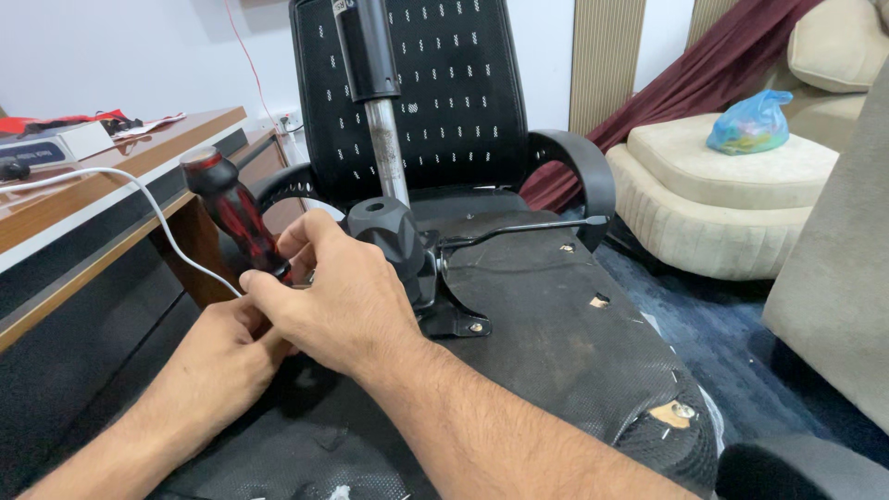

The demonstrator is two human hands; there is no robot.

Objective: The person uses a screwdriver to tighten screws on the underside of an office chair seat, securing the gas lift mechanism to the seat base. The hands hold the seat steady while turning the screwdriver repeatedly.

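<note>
A black office chair lies with its seat underside (pixel 556 333) turned up; its gas cylinder (pixel 375 83) stands upright from the metal mechanism plate (pixel 454 319). My right hand (pixel 338 301) wraps the lower handle of a red and black screwdriver (pixel 236 218), which tilts up to the left beside a black faceted knob (pixel 389 227). My left hand (pixel 222 361) is curled just below and left of the right hand, at the screwdriver's lower end. The tip and what the left fingers grip are hidden.
A thin black lever (pixel 528 227) sticks out right from the mechanism. The mesh backrest (pixel 454 93) and curved armrest (pixel 579 162) stand behind. A wooden desk (pixel 111 176) with a white cable (pixel 148 199) is at left. A cream sofa (pixel 732 185) holding a plastic bag (pixel 752 123) is at right.
</note>
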